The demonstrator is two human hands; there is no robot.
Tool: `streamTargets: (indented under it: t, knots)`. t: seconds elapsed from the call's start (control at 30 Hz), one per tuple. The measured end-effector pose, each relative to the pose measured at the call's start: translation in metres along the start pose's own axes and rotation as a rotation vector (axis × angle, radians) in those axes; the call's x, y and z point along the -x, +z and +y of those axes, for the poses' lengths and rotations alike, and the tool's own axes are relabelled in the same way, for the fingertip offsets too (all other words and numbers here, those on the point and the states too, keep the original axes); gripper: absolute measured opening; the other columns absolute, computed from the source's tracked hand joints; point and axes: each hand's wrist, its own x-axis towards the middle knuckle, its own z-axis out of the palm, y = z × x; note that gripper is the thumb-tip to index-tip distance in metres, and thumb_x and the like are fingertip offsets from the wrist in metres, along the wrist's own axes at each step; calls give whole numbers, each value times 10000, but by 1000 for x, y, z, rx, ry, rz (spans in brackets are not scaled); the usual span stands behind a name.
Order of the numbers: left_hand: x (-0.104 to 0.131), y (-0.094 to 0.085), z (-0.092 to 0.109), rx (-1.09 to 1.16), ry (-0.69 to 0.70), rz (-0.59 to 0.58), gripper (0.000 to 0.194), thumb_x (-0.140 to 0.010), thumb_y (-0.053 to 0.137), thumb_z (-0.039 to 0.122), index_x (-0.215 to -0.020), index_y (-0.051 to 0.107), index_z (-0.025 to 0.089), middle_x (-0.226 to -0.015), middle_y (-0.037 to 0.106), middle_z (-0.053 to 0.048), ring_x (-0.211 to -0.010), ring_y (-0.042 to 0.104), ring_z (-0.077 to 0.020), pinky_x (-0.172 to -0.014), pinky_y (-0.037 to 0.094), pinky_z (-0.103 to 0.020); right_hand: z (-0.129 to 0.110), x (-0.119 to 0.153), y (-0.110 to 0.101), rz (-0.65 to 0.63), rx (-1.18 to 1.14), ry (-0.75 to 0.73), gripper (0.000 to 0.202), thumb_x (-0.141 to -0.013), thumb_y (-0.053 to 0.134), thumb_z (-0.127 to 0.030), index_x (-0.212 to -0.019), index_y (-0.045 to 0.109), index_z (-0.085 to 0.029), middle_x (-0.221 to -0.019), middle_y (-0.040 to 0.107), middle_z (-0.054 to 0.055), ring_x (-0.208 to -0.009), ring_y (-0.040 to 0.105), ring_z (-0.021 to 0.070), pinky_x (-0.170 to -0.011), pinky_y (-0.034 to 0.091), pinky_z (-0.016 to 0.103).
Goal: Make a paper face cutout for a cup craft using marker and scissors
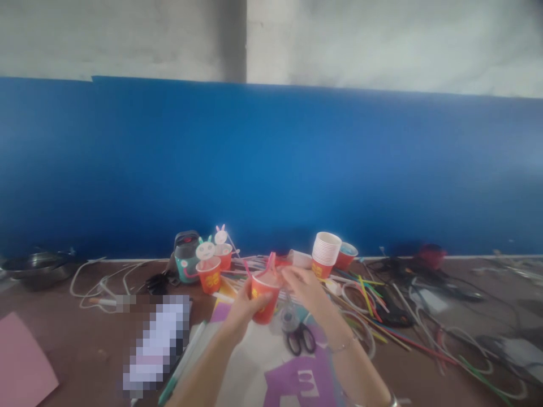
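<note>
My left hand (241, 312) is wrapped round a red paper cup (266, 312) with a yellow print, held upright above the papers. Pink strips (272, 261) stick up out of its top. At the cup's right rim, my right hand (306, 291) has its fingers pinched together; what lies between them is too small and blurred to make out. Just below the hands are a roll of clear tape (289, 319) and black-handled scissors (300, 341). Purple paper (292, 381) with cut-outs lies nearer to me.
Behind left stand a red cup (210, 280) with a white rabbit face (205, 250) and a teal container (185, 271). A stack of paper cups (326, 249) stands behind right. Colourful sticks (394, 333) and white cables (456, 339) cover the right side. Pink paper (23, 362) lies far left.
</note>
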Motion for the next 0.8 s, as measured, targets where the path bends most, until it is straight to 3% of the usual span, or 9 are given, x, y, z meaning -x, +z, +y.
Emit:
streamTargets:
  t: [0.13,0.3,0.47,0.6,0.7,0.8]
  knots:
    - [-1,-1,-1,23,8,30,683,-597,797,366,-1201,552,166,-1066,677,-120,-966,616,-273,-830,468,-347,2,-2,-3,-1,54,10,291,-760,503,-271,-908,715,-138,-889,734,78,-819,668,234,-721,510,321]
    - [-1,1,-3,37,32,-8,688,-599,799,345,-1220,545,196,-1090,671,-110,-999,605,-270,-865,452,-357,1,-2,-3,-23,145,14,223,-731,498,-184,-812,703,-151,-793,735,55,-727,663,212,-684,498,308]
    - [-2,1,-10,50,63,-25,661,-624,787,323,-1225,537,205,-1120,657,-117,-1071,574,-281,-896,446,-374,10,-3,5,118,237,51,190,-771,457,-175,-802,644,-156,-819,720,83,-778,659,220,-716,479,318]
    - [-3,0,-12,86,67,4,658,-648,774,323,-1244,512,221,-1161,637,-118,-1082,573,-280,-905,443,-387,7,-1,13,209,178,139,172,-824,450,-238,-798,610,-181,-818,710,84,-801,657,227,-708,482,313]
    - [-4,-1,-9,97,78,-7,673,-640,781,322,-1245,504,222,-1194,619,-120,-1081,574,-278,-918,435,-383,3,4,14,137,15,177,257,-843,491,-402,-852,623,-181,-798,706,64,-777,660,230,-666,501,310]
    - [-3,-1,-6,95,89,-8,682,-640,780,333,-1250,495,223,-1194,617,-118,-1077,577,-275,-903,445,-377,5,6,15,47,-134,143,412,-778,603,-478,-1065,597,-182,-946,707,75,-924,652,248,-753,513,330]
